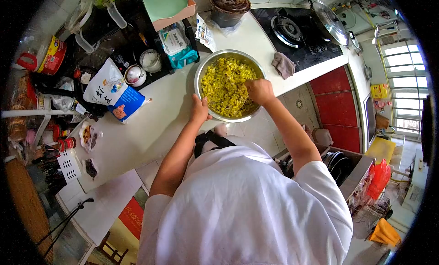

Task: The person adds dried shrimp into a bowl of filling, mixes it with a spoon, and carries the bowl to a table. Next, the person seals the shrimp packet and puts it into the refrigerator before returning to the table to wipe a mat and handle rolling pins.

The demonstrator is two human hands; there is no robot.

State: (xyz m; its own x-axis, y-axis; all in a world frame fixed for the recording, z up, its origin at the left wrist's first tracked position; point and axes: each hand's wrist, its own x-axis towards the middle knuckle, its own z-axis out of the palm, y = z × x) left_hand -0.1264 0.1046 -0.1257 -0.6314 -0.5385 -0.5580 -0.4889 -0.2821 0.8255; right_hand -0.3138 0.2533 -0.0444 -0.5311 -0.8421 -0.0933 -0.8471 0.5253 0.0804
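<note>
A round stainless steel bowl point(198, 77) stands on the white counter near its front edge. Inside it lies a chopped yellow-green mixture point(226, 84) with darker bits. My left hand point(200, 109) grips the bowl's lower left side, thumb by the rim. Over the right part of the bowl, my right hand point(259, 91) is closed in a fist above the mixture; whatever it holds is hidden beneath the fingers. Left of the bowl, a white and blue food bag point(112, 91) lies on the counter.
A grey cloth point(283, 65) lies right of the bowl, beside the black gas stove point(315, 54) with a lidded pan point(330, 22). A dark lidded pot point(228, 9) stands behind. Wet wipes point(173, 41) and small jars point(135, 75) sit at the back left. An open drawer point(361, 173) juts out at right.
</note>
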